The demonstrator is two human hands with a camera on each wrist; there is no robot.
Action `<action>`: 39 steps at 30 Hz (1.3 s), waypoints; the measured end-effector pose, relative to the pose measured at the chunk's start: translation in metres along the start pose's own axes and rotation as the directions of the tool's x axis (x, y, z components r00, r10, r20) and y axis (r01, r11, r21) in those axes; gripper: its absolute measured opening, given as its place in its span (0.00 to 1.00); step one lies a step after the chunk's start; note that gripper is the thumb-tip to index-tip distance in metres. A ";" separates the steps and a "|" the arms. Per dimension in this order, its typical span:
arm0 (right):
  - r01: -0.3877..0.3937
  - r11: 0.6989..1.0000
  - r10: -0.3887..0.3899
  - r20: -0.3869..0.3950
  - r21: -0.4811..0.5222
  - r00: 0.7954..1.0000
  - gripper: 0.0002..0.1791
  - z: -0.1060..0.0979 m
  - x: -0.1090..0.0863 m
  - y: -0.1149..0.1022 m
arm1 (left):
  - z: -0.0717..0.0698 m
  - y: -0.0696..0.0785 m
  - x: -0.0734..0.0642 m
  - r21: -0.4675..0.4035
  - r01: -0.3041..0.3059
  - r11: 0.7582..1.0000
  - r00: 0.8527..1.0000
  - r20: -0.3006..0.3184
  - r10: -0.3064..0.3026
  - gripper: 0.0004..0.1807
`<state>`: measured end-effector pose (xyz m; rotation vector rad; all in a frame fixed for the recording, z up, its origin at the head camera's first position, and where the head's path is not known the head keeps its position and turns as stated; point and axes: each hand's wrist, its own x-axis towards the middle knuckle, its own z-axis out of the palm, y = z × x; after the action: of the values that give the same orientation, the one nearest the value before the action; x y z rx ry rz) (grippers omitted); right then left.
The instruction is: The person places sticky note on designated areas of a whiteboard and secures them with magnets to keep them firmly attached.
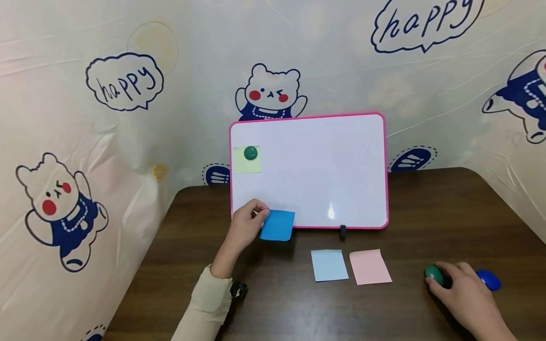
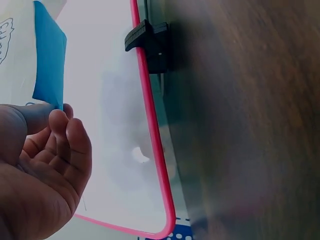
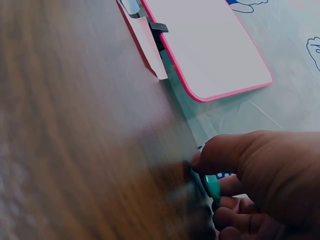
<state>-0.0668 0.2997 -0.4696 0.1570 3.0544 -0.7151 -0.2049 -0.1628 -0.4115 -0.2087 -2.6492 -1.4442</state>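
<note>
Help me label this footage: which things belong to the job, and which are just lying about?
Likely job: whiteboard, blue note in the left hand, green magnet in the right hand, light blue note, pink note, green note, blue magnet.
Likely background: patterned backdrop, table.

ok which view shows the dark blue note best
The head view: the dark blue note shows nearly its whole face. Left wrist has it steeply angled, pinched in the left hand; right wrist doesn't show it.
</note>
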 end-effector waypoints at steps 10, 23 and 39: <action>0.038 0.999 -0.037 -0.049 0.017 0.998 0.28 0.002 -0.004 0.000 | 0.003 0.005 0.002 0.051 0.004 0.999 1.000 -0.009 -0.004 0.03; 0.041 0.999 -0.041 -0.035 -0.003 0.999 0.32 0.001 -0.002 0.000 | 0.004 0.012 0.004 0.092 -0.020 0.996 1.000 -0.014 0.022 0.03; 0.076 0.997 -0.077 -0.046 -0.013 0.996 0.28 0.001 -0.003 0.000 | 0.005 0.021 0.006 0.083 -0.016 0.996 1.000 -0.021 0.018 0.04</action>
<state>-0.0638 0.2993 -0.4701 0.0577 3.1234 -0.7070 -0.2077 -0.1470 -0.3956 -0.2056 -2.6761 -1.3213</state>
